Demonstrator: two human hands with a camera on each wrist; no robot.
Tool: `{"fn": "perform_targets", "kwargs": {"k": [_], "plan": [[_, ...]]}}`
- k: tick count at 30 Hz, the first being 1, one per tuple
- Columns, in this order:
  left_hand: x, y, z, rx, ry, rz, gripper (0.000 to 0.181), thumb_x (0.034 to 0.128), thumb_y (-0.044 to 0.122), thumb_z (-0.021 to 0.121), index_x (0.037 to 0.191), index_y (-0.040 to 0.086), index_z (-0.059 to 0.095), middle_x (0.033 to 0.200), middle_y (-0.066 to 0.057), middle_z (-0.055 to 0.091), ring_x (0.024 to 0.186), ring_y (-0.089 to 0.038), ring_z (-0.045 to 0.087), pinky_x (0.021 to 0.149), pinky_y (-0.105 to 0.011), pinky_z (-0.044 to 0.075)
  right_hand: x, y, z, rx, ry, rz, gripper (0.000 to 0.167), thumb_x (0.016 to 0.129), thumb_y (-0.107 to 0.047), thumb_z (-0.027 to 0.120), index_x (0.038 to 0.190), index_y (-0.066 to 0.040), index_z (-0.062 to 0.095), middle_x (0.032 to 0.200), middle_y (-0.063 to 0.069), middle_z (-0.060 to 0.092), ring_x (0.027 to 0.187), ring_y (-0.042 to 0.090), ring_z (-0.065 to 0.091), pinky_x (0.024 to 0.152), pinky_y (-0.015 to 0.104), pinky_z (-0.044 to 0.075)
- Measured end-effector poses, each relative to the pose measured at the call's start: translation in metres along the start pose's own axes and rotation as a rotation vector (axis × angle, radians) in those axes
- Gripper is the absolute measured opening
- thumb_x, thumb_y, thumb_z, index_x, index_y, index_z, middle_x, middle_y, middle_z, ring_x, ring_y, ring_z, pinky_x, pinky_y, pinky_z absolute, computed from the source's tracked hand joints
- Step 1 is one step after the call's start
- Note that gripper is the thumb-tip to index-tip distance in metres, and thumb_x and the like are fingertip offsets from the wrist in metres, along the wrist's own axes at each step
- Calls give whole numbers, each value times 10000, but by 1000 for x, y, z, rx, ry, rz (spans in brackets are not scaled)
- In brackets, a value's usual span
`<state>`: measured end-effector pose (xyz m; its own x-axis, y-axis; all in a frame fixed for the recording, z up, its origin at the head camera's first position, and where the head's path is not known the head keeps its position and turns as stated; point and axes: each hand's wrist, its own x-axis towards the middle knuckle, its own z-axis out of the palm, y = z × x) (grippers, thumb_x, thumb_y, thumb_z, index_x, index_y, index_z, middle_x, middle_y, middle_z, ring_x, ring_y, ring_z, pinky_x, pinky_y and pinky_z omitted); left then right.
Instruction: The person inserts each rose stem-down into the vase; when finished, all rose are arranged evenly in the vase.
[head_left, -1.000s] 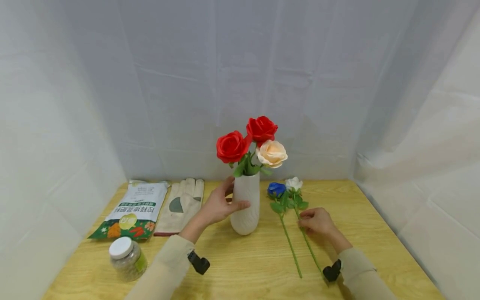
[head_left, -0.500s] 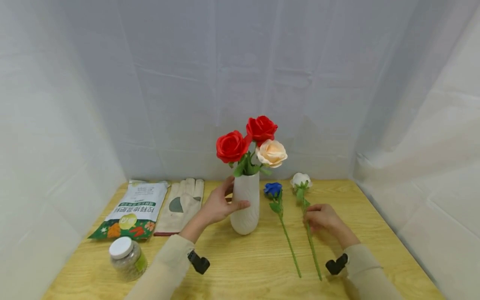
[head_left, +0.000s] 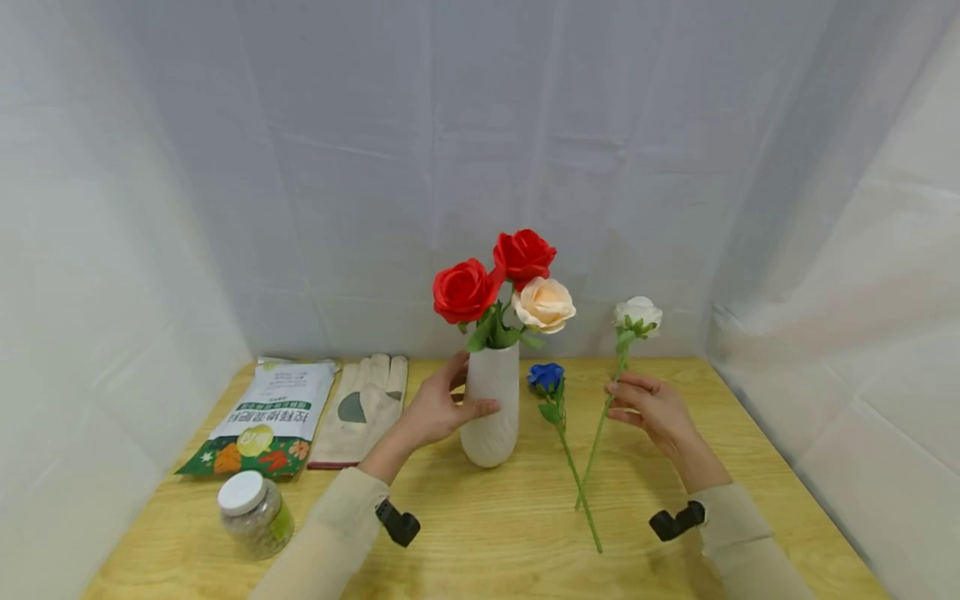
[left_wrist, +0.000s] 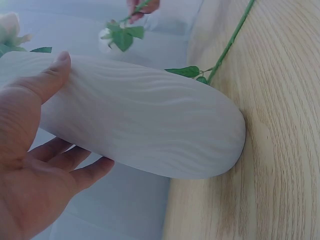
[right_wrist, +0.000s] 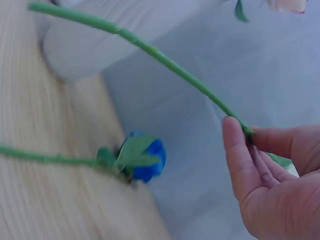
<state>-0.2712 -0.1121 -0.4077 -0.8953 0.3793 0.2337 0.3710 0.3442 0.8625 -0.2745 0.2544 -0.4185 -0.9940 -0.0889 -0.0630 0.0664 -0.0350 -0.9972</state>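
We set the clock on the white vase (head_left: 491, 433), head view. Vase upright on the wood-grain table (head_left: 480, 542), wavy relief on its wall, holding 2 red roses (head_left: 465, 292) and 1 peach rose (head_left: 543, 306). Left hand (head_left: 438, 408) at 9 o'clock, thumb and fingers curled around the vase. Right hand (head_left: 656, 412) at 3 o'clock, pinching the stem of 1 white rose (head_left: 637, 317); its bloom is raised at 2 o'clock. We cannot tell whether that stem's lower end touches the table. Blue rose (head_left: 546, 377) lies on the table, bloom near the vase at 2 o'clock, stem running toward 5. At 9 o'clock, we note work gloves (head_left: 360, 417), then a fertilizer bag (head_left: 270, 417) just beside them. White-lidded jar (head_left: 257, 517) at 8 o'clock.
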Motion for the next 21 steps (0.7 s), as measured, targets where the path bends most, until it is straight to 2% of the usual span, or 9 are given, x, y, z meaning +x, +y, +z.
{"fn": "perform_targets", "kwargs": {"k": [3, 6, 8, 10, 17, 21], "plan": [[0, 0, 0, -5, 0, 4, 987, 921, 356, 843, 1667, 67, 264, 1595, -208, 495, 1459, -405, 516, 1137, -596, 486, -3, -8, 6, 108, 24, -31, 235, 1024, -81, 697, 1247, -20, 651, 1012, -51, 754, 842, 100, 725, 838, 289, 651], [0, 0, 0, -7, -2, 4, 985, 922, 359, 841, 1667, 71, 266, 1595, -206, 495, 1460, -407, 514, 1138, -593, 486, -4, -15, 12, 202, 33, -68, 50, 1018, -62, 698, 1042, -104, 712, 948, -39, 768, 827, 123, 745, 817, 297, 655], [0, 0, -1, -5, -3, -1, 987, 921, 367, 841, 1669, 73, 266, 1597, -202, 494, 1461, -404, 513, 1139, -585, 489, -6, -20, 16, 246, 31, -106, 80, 1023, -55, 685, 985, -120, 712, 940, -33, 770, 839, 130, 754, 812, 298, 655], [0, 0, -1, -3, -4, -7, 993, 920, 379, 840, 1670, 77, 265, 1601, -197, 491, 1464, -399, 511, 1140, -576, 491, -7, -25, 20, 273, 23, -161, 85, 1032, -64, 673, 990, -125, 713, 950, -34, 773, 855, 128, 758, 819, 295, 654], [1, -2, -1, -8, -4, -9, 995, 917, 391, 841, 1669, 80, 269, 1603, -193, 490, 1467, -397, 508, 1137, -573, 494, -13, -40, 33, 454, -15, -411, 145, 1045, 5, 604, 1016, -98, 702, 1003, 5, 762, 874, 152, 756, 832, 335, 657], [2, -2, -1, -23, -6, 9, 963, 919, 367, 844, 1658, 79, 295, 1585, -191, 510, 1457, -403, 517, 1128, -571, 503, -15, -50, 43, 511, -29, -545, 147, 1069, 6, 546, 1034, -99, 644, 1040, 28, 730, 919, 166, 739, 861, 340, 652]]}}
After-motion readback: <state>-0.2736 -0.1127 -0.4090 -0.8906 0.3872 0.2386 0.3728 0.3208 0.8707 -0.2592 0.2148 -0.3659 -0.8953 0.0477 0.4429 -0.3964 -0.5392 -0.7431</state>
